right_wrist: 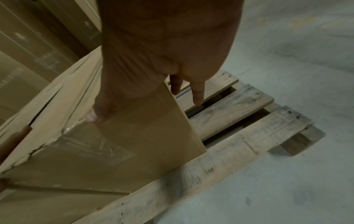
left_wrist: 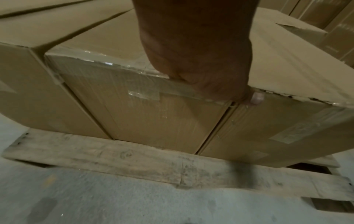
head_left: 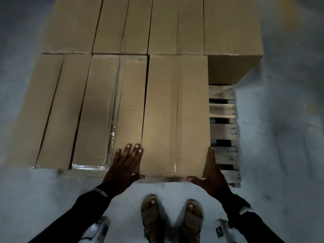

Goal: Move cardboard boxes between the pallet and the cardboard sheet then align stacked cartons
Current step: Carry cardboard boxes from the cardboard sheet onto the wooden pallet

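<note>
A long brown carton (head_left: 175,111) lies at the front right of the wooden pallet (head_left: 224,130), in a layer of like cartons. My left hand (head_left: 129,163) rests flat, its fingers straight across the seam between this carton and the taped carton (head_left: 105,111) to its left. Its thumb (left_wrist: 256,97) touches the front top edge. My right hand (head_left: 212,172) presses the carton's near right corner. Its fingers (right_wrist: 197,94) lie straight down the right side, and its thumb (right_wrist: 93,116) is on the front top edge. The carton (right_wrist: 114,151) sits down on the pallet boards (right_wrist: 239,144).
More cartons (head_left: 175,23) fill the back row of the pallet. Bare slats (head_left: 222,155) show to the right of the front carton. Grey concrete floor (head_left: 280,137) surrounds the pallet. My sandalled feet (head_left: 171,220) stand just before its front board (left_wrist: 153,163).
</note>
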Action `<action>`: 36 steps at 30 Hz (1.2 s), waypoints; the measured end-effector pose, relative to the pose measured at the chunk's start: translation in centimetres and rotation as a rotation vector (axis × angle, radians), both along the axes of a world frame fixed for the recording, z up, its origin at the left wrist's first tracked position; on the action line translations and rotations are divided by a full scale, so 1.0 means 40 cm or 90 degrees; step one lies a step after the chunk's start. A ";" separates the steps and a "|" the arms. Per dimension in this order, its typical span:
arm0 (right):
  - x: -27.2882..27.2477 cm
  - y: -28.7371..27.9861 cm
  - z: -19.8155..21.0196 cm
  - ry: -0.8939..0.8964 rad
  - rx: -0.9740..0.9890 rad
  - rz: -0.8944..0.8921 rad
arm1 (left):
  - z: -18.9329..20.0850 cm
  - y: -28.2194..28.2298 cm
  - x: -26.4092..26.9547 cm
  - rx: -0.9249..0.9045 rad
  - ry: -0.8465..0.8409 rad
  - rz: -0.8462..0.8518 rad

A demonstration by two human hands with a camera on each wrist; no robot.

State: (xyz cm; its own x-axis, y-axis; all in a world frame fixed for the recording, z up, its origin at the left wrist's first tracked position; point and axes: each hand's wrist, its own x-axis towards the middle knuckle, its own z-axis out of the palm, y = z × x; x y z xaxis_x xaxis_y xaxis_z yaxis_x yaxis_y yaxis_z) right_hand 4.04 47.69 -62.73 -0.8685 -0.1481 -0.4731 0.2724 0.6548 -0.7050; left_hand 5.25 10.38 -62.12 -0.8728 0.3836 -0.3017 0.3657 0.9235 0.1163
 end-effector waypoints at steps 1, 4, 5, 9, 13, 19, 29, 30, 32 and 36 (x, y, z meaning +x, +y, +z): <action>0.001 0.000 -0.002 0.005 0.007 0.001 | 0.004 0.003 -0.001 0.005 -0.004 0.007; 0.011 -0.001 0.007 0.064 0.084 0.025 | 0.029 0.018 0.001 0.009 -0.054 0.045; 0.018 -0.001 0.019 0.088 0.129 0.050 | 0.046 0.025 0.004 0.008 -0.073 0.059; 0.051 -0.024 0.141 0.102 0.250 0.124 | 0.168 0.087 0.013 0.016 -0.140 0.089; 0.089 -0.040 0.366 0.173 0.232 0.070 | 0.395 0.178 0.047 0.110 -0.102 0.113; 0.181 -0.017 0.759 0.292 0.244 -0.005 | 0.787 0.289 0.115 0.205 0.053 0.072; 0.491 0.037 1.168 0.450 0.319 -0.244 | 1.235 0.447 0.256 0.385 0.125 -0.045; 0.533 0.042 1.195 0.463 0.333 -0.274 | 1.265 0.464 0.274 0.402 0.127 -0.070; 0.601 0.054 1.226 0.478 0.363 -0.312 | 1.299 0.492 0.301 0.434 0.126 -0.113; 0.751 0.092 1.283 0.486 0.421 -0.430 | 1.338 0.575 0.354 0.460 0.104 -0.223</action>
State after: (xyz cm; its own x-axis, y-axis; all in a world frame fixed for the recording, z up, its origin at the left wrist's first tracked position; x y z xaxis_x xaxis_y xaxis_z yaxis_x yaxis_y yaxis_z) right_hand 34.07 51.37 -11.42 -0.7659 0.5180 0.3809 0.3579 0.8356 -0.4168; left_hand 19.40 33.39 -8.60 -0.6774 0.6937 0.2446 0.6831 0.4698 0.5592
